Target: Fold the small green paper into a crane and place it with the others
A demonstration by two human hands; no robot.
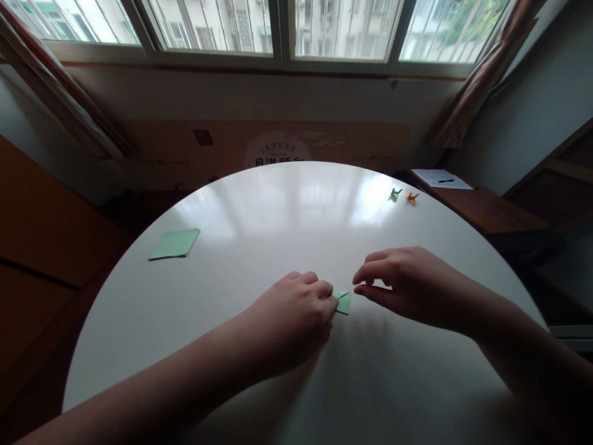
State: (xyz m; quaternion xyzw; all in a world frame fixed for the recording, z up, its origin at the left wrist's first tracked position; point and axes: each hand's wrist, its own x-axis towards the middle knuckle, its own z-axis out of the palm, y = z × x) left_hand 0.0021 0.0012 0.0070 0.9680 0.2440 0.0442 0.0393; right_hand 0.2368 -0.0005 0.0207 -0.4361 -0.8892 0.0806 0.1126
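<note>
A small folded green paper piece (343, 302) lies on the round white table (278, 216), near the front middle. My left hand (296, 315) is curled, its fingertips pressing on the left part of the piece and covering most of it. My right hand (403, 281) hovers just right of the piece, fingers bent with thumb and forefinger close together, nothing visible between them. Only a small triangular corner of the paper shows between the two hands.
A stack of green square sheets (175, 243) lies at the table's left. Two tiny folded paper figures, one green (395, 194) and one orange (412, 198), stand at the far right. A wooden side desk with a paper and pen (441, 179) is beyond.
</note>
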